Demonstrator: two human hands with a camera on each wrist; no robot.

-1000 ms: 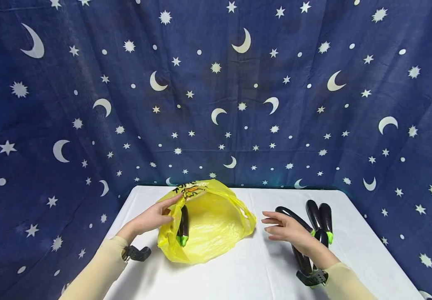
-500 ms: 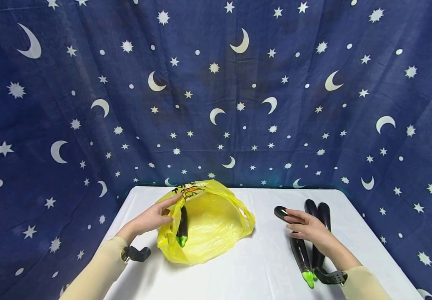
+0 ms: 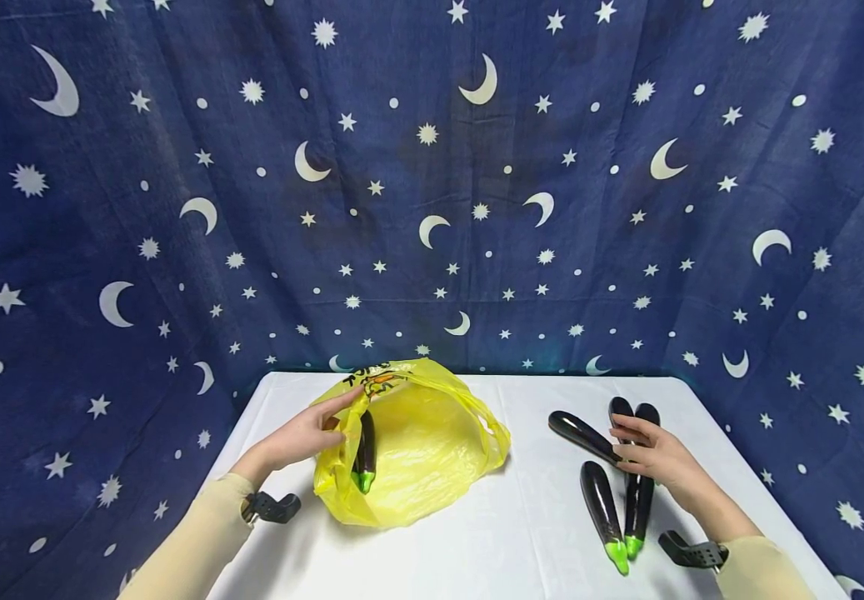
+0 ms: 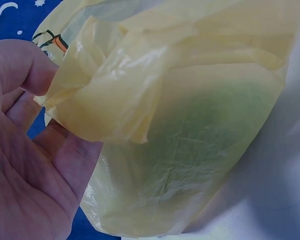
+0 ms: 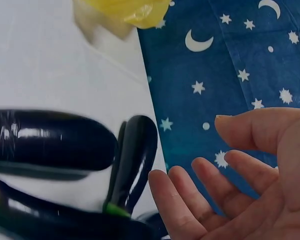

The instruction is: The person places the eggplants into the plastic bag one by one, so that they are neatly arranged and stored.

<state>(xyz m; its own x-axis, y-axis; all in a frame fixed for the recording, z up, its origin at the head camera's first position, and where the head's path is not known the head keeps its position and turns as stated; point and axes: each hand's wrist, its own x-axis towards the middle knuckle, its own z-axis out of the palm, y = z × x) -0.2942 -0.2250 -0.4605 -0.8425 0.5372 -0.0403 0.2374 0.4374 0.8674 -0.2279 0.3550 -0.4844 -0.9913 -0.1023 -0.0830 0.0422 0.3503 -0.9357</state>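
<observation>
One eggplant lies inside the yellow bag, near its left side, in the head view. The left hand pinches the bag's rim. On the white table, loose eggplants lie to the right of the bag, and the right hand hovers over some of them, fingers apart, holding nothing. Left wrist: thumb and fingers grip crumpled plastic, the bag widening away from them. Right wrist: thumb stands well apart from the fingers, with eggplants beside the fingertips; whether they touch I cannot tell.
</observation>
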